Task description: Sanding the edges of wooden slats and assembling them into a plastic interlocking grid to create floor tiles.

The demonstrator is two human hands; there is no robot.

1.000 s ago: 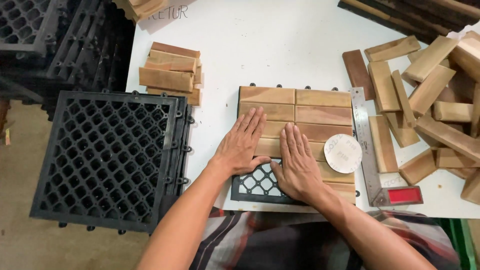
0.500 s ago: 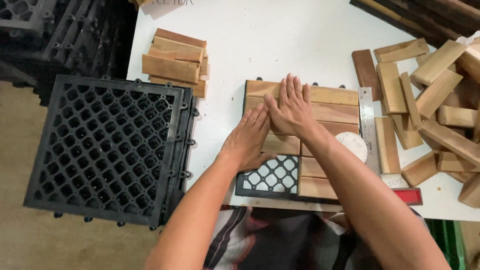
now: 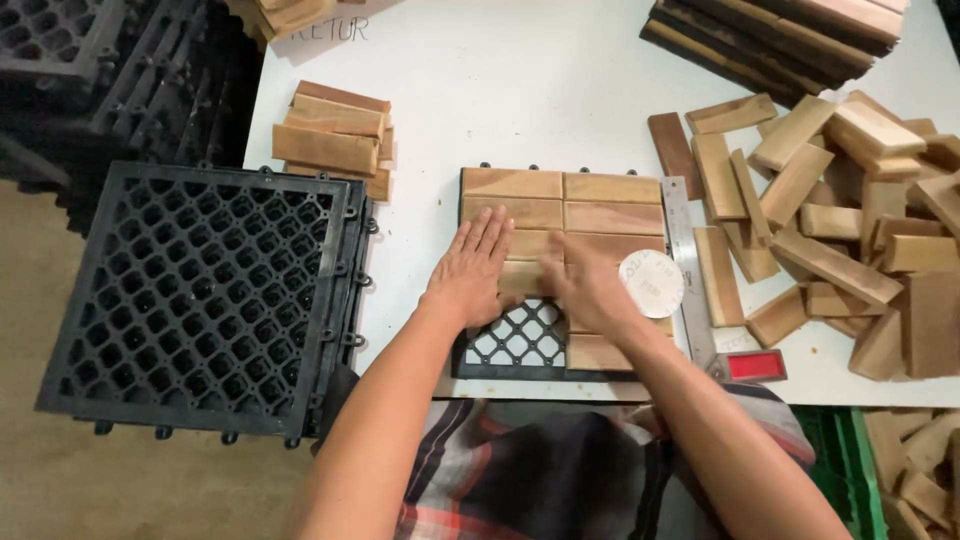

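Wood-slat tile (image 3: pixel 562 215) sat on white counter (image 3: pixel 520 90), near front edge, slats seated in black grid base (image 3: pixel 515 345); one corner cell bare. Left hand (image 3: pixel 472 270) lay flat, open, on slats, likely pressing them down. Right hand (image 3: pixel 590 290) blurred, on slats; open or closed, cannot tell. Steel ruler (image 3: pixel 688 270) touched tile's right edge, probably as alignment stop. Loose slats (image 3: pixel 840 230) right, spare grids (image 3: pixel 205 295) left.

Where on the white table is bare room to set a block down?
The widest bare patch of white table lies beyond the wooden slat tile, between the small stack of wooden blocks and the loose pile of wooden blocks. A narrow strip lies left of the left hand. The right side is crowded.
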